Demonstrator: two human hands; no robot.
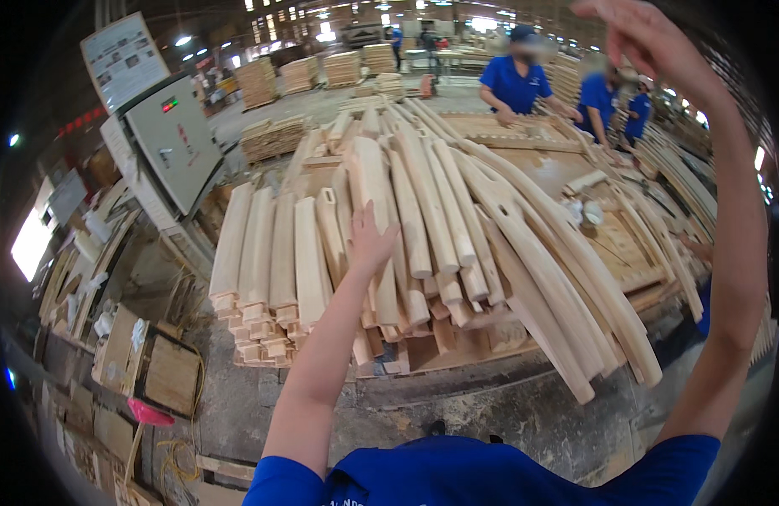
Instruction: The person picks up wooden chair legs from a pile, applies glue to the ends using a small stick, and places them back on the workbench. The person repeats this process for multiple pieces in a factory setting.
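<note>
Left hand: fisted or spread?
Spread: the left hand is on a wooden piece, fingers extended, thumb out to the side.

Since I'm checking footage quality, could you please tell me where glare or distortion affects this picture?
Head view: the bright patch at far left is blown out; also head view: the control cabinet leans and the right forearm looks stretched, likely fisheye distortion.

Left fisheye is looking down and forward from the head, catching the wearer's blue shirt (457, 476) at the lower edge, wood pile (416, 202) close ahead, stacked boards (342, 69) sitting far behind.
</note>
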